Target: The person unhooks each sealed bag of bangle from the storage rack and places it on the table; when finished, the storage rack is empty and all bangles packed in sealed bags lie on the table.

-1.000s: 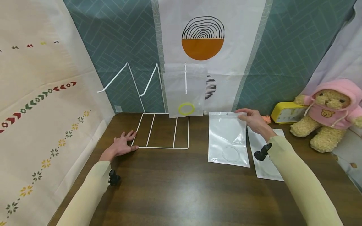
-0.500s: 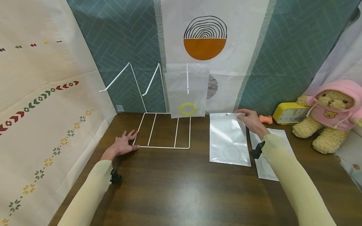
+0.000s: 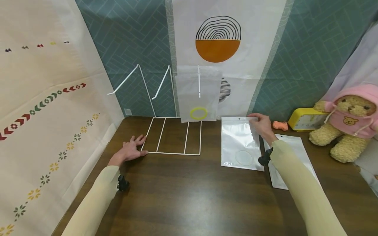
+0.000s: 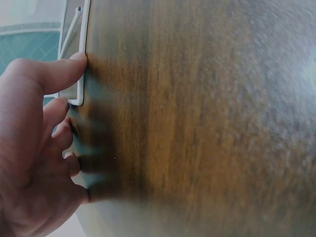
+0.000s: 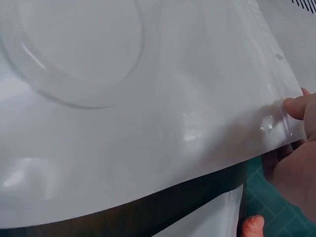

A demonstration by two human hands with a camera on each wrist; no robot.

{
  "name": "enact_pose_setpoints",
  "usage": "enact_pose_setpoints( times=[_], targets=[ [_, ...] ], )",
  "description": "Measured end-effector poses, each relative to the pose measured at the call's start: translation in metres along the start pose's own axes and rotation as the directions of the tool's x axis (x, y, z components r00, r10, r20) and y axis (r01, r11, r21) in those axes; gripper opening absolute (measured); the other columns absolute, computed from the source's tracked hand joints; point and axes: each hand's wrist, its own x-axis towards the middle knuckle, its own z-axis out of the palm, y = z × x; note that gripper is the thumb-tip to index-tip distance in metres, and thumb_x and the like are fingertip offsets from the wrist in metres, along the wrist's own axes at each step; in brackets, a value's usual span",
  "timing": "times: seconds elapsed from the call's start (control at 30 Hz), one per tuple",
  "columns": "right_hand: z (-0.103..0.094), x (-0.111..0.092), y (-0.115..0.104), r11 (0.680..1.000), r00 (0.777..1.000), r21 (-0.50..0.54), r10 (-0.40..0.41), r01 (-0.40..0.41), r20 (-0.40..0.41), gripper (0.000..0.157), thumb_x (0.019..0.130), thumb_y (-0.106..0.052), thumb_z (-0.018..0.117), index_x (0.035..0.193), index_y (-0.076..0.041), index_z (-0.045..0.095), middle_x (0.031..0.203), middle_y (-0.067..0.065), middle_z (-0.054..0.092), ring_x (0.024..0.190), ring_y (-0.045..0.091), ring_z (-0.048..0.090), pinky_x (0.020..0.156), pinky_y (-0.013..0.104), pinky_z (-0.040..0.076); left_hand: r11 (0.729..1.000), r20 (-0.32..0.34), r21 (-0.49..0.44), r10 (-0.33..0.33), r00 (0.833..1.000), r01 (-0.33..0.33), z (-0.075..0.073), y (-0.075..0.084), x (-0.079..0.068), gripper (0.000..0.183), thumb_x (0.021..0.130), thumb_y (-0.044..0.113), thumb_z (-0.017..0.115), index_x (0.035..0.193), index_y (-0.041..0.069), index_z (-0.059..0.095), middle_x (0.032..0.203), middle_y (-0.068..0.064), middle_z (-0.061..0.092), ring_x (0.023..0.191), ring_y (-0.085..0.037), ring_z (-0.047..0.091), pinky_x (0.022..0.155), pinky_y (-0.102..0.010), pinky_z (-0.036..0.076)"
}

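A white wire rack (image 3: 174,153) with upright hooked arms stands against the back wall. My left hand (image 3: 132,149) rests at its front left corner, fingers spread; in the left wrist view the thumb (image 4: 61,74) presses the front wire and the index fingertip is at the corner. A clear and white zip bag (image 3: 239,141) with a round outline in it is pinched at its top right corner by my right hand (image 3: 262,126). In the right wrist view the thumb lies over the zip strip, other fingers partly hidden behind. A similar bag (image 3: 290,160) lies partly under the right forearm.
A translucent bag with a yellow ring (image 3: 199,113) hangs on the rack's right hook (image 3: 199,85). At the back right are an orange bundle (image 3: 280,126), a yellow clock (image 3: 307,119) and a teddy bear (image 3: 348,124) in a pink hoodie. Patterned cloth lines the left side and back.
The head view has shifted, so the scene sits farther right in it. The held bag's bottom edge is slightly farther back. Both hands keep their holds.
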Motion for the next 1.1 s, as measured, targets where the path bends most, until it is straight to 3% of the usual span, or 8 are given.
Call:
enact_pose_setpoints(
  times=[0.1, 0.2, 0.37, 0.47, 0.57, 0.77, 0.87, 1.1],
  targets=[
    [0.002, -0.002, 0.002, 0.998, 0.996, -0.064, -0.033, 0.028, -0.080, 0.033, 0.096, -0.006, 0.053, 0.125, -0.003, 0.069, 0.132, 0.023, 0.056, 0.096, 0.033, 0.048, 0.075, 0.039, 0.041, 1.000, 0.004, -0.007, 0.002, 1.000, -0.002, 0.002, 0.001, 0.001, 0.079, 0.093, 0.035, 0.065, 0.154, -0.001, 0.032, 0.160, -0.027, 0.021, 0.142, -0.060, 0.007, 0.101, -0.081, 0.004],
    [0.003, -0.004, 0.004, 0.991, 0.983, -0.113, -0.094, 0.076, -0.160, 0.032, 0.094, -0.005, 0.056, 0.123, -0.001, 0.070, 0.118, 0.026, 0.058, 0.089, 0.035, 0.046, 0.074, 0.042, 0.038, 1.000, 0.008, -0.004, 0.004, 1.000, -0.003, 0.004, 0.002, 0.003, 0.079, 0.093, 0.036, 0.065, 0.154, 0.000, 0.031, 0.160, -0.027, 0.021, 0.142, -0.060, 0.006, 0.102, -0.080, 0.003],
    [0.000, -0.008, 0.006, 0.987, 0.956, -0.104, -0.143, 0.120, -0.257, 0.035, 0.096, -0.007, 0.063, 0.130, 0.002, 0.065, 0.130, 0.030, 0.047, 0.121, 0.043, 0.042, 0.102, 0.055, 0.031, 1.000, 0.004, -0.001, 0.005, 1.000, -0.005, 0.006, 0.004, 0.005, 0.079, 0.092, 0.036, 0.065, 0.154, 0.000, 0.032, 0.160, -0.027, 0.022, 0.142, -0.059, 0.007, 0.102, -0.080, 0.003],
    [-0.004, -0.011, 0.003, 0.988, 0.946, -0.065, -0.150, 0.137, -0.287, 0.035, 0.098, -0.008, 0.062, 0.132, 0.002, 0.063, 0.137, 0.030, 0.042, 0.125, 0.045, 0.039, 0.104, 0.058, 0.029, 1.000, 0.003, 0.000, 0.008, 1.000, -0.008, 0.006, 0.006, 0.005, 0.079, 0.092, 0.036, 0.065, 0.154, 0.000, 0.032, 0.160, -0.027, 0.022, 0.142, -0.059, 0.008, 0.102, -0.080, 0.004],
    [-0.009, -0.012, -0.001, 0.983, 0.935, -0.053, -0.184, 0.176, -0.303, 0.032, 0.099, -0.008, 0.059, 0.129, 0.003, 0.065, 0.133, 0.028, 0.048, 0.120, 0.044, 0.047, 0.103, 0.057, 0.032, 1.000, 0.002, -0.001, 0.010, 1.000, -0.010, 0.005, 0.007, 0.004, 0.078, 0.093, 0.036, 0.065, 0.154, 0.000, 0.032, 0.160, -0.026, 0.023, 0.142, -0.059, 0.008, 0.102, -0.080, 0.004],
    [-0.018, -0.017, -0.022, 0.969, 0.935, -0.040, -0.246, 0.244, -0.254, 0.031, 0.101, -0.013, 0.058, 0.126, 0.004, 0.066, 0.124, 0.023, 0.060, 0.115, 0.038, 0.059, 0.088, 0.039, 0.049, 1.000, 0.012, -0.008, -0.004, 1.000, 0.004, 0.003, 0.005, 0.002, 0.079, 0.093, 0.038, 0.065, 0.154, -0.001, 0.032, 0.160, -0.027, 0.021, 0.142, -0.059, 0.006, 0.102, -0.080, 0.003],
    [-0.022, -0.020, -0.038, 0.961, 0.941, -0.038, -0.276, 0.274, -0.198, 0.033, 0.102, -0.015, 0.057, 0.129, 0.002, 0.065, 0.128, 0.020, 0.062, 0.116, 0.035, 0.059, 0.085, 0.029, 0.048, 1.000, 0.013, -0.009, -0.011, 1.000, 0.011, 0.001, 0.004, 0.001, 0.080, 0.093, 0.038, 0.065, 0.154, -0.001, 0.031, 0.160, -0.028, 0.021, 0.142, -0.059, 0.006, 0.102, -0.080, 0.004],
    [-0.027, -0.027, -0.080, 0.941, 0.946, 0.094, -0.323, 0.324, -0.027, 0.041, 0.102, -0.016, 0.057, 0.141, -0.001, 0.055, 0.137, 0.019, 0.057, 0.111, 0.027, 0.064, 0.084, 0.025, 0.054, 1.000, 0.008, -0.007, -0.008, 1.000, 0.008, -0.001, 0.002, 0.000, 0.080, 0.093, 0.038, 0.065, 0.154, -0.001, 0.031, 0.160, -0.027, 0.020, 0.142, -0.059, 0.005, 0.101, -0.081, 0.004]
  ],
)
